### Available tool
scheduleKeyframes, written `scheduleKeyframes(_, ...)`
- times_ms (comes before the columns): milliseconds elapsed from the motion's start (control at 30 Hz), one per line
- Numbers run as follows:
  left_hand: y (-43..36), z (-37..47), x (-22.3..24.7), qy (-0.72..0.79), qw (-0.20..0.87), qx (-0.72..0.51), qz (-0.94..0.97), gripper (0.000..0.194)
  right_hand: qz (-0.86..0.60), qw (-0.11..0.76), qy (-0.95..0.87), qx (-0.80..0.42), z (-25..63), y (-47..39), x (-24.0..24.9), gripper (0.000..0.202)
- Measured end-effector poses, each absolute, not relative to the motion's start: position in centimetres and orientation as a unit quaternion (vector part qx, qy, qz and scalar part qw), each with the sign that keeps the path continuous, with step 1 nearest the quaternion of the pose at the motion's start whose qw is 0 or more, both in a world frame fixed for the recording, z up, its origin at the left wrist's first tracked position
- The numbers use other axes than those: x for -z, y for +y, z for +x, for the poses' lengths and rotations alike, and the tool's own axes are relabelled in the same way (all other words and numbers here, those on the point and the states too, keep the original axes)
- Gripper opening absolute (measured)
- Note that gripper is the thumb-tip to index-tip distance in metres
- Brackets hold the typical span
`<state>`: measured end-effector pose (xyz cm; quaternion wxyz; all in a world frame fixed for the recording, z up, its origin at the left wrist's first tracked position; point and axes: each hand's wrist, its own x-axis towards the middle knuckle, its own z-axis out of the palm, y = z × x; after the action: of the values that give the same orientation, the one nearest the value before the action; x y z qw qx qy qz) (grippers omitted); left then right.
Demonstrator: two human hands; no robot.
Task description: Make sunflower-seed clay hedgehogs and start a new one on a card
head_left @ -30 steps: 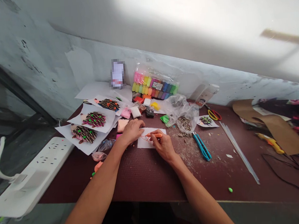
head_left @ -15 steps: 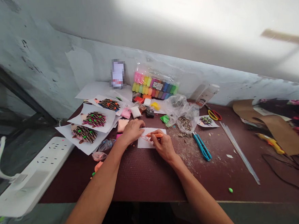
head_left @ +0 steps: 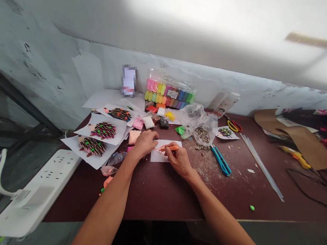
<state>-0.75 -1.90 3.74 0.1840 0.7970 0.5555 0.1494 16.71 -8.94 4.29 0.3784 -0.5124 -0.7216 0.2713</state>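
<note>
Pinching an orange pen [head_left: 173,148], the right hand [head_left: 178,159] rests at the white paper's [head_left: 155,157] four o'clock; the pen's long axis runs three to nine, tip toward nine. Farther from it, the left hand [head_left: 146,143] lies apart, unclenched, at the paper's ten o'clock corner.

Bright glare across upper white surface [head_left: 228,9], soft shadow below; phone [head_left: 129,81] pixelated; edges stretched.

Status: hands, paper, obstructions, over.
Right hand gripping orange pen. Left hand at edge of white paper. Orange lines on it. Seed bag nearby, off paper.
</note>
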Motion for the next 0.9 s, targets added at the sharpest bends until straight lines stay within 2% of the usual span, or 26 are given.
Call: scheduleKeyframes(900,-1.85,-0.78,-3.39,0.552,0.189,-0.173,0.793,0.028,-0.505,0.388,-0.706,-0.311,16.36,-9.02,-3.87,0.028)
